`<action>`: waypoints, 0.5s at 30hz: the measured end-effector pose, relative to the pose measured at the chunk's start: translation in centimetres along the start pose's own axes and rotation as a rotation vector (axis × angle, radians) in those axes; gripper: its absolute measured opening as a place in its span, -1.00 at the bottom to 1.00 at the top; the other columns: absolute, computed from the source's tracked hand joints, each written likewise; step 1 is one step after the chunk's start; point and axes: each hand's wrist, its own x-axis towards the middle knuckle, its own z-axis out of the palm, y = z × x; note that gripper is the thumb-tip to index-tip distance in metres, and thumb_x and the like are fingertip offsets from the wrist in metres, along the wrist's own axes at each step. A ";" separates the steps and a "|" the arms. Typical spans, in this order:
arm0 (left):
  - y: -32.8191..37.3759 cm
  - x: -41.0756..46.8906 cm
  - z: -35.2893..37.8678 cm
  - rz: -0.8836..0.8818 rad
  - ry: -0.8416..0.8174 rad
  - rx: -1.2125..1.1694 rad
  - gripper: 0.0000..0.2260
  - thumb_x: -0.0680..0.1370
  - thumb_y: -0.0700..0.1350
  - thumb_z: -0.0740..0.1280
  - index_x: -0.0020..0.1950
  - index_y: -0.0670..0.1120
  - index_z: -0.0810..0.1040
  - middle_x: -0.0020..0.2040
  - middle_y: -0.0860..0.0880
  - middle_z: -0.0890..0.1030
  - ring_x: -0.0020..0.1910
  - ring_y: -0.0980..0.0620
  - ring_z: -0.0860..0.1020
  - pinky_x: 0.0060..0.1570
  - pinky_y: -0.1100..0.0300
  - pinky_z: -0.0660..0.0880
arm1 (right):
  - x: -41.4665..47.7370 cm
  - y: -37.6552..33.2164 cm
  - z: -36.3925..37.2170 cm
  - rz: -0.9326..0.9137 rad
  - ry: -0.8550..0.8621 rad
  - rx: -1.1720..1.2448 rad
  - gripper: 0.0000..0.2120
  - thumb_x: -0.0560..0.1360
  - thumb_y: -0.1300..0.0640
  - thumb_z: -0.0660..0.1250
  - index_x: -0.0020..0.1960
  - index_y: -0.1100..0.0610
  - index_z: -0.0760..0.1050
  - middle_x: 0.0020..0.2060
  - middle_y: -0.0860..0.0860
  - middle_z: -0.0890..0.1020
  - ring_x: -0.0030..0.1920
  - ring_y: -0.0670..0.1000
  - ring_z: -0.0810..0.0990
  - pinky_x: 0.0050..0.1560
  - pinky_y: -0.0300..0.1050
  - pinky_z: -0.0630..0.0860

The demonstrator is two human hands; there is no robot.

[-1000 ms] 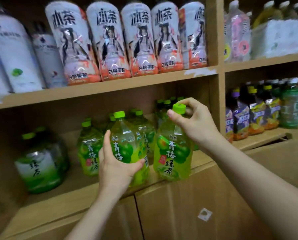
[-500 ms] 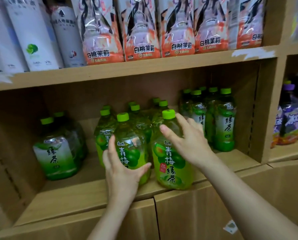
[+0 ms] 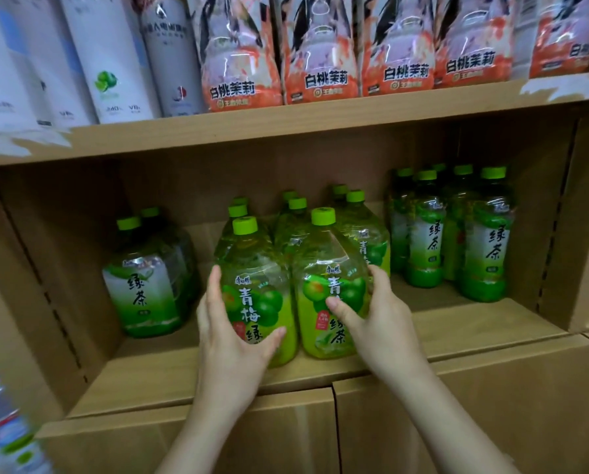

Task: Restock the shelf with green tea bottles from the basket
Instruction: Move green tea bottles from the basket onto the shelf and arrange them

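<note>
Green tea bottles at the front of the wooden shelf (image 3: 484, 331), one in each hand.

Left hand (image 3: 233, 340) wraps the left bottle (image 3: 255, 285), right hand (image 3: 375, 323) grips the right bottle (image 3: 330, 285); both stand upright, touching, more bottles behind.

The green tea bottles (image 3: 259, 295) were clear, glossy plastic with shiny film labels and smooth matt caps (image 3: 245, 225). The shelf (image 3: 457, 323) looked like matt brown cardboard, scuffed along its edges.
</note>
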 end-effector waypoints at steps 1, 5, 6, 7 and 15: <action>-0.4 0.2 -0.3 -0.043 -0.018 -0.040 0.07 0.26 -0.09 0.59 0.51 0.23 -0.09 0.51 0.03 0.16 0.42 0.18 0.15 0.35 0.20 0.13 | 0.1 0.0 0.3 0.018 -0.028 -0.020 -0.19 0.37 -0.14 0.44 0.46 0.06 0.12 0.27 0.08 0.53 0.27 0.12 0.49 0.19 -0.02 0.46; -2.4 1.9 -0.9 -0.184 -0.145 -0.147 -0.01 0.19 -0.01 0.62 0.46 0.08 0.09 0.35 0.02 0.44 0.32 0.01 0.42 0.34 0.03 0.35 | 0.2 -0.1 1.6 0.063 -0.071 -0.121 -0.04 0.26 -0.20 0.51 0.46 0.07 0.09 0.15 0.12 0.60 0.16 0.18 0.56 0.10 0.05 0.52; -2.8 2.3 -0.8 -0.202 -0.156 -0.151 -0.10 0.20 -0.04 0.62 0.40 0.05 0.17 0.26 0.04 0.49 0.25 0.01 0.48 0.28 0.06 0.40 | 0.3 -0.2 2.0 0.060 -0.064 -0.128 -0.04 0.25 -0.21 0.51 0.45 0.07 0.09 0.13 0.13 0.60 0.15 0.18 0.56 0.10 0.05 0.53; -3.1 2.7 -0.8 -0.219 -0.161 -0.159 -0.18 0.23 -0.10 0.61 0.34 0.03 0.21 0.20 0.05 0.52 0.21 0.00 0.50 0.22 0.10 0.41 | 0.4 -0.3 2.3 0.058 -0.057 -0.133 -0.06 0.26 -0.21 0.50 0.44 0.07 0.09 0.12 0.13 0.60 0.13 0.19 0.57 0.09 0.05 0.53; -4.0 4.0 -0.9 -0.212 -0.183 -0.295 -0.11 0.33 -0.34 0.51 0.49 -0.05 0.04 0.26 0.02 0.45 0.20 0.06 0.48 0.02 0.49 0.43 | 1.1 -1.0 3.5 0.017 -0.027 -0.285 -0.18 0.31 -0.27 0.43 0.34 0.10 0.12 -0.01 0.12 0.63 0.03 0.20 0.60 -0.10 -0.05 0.46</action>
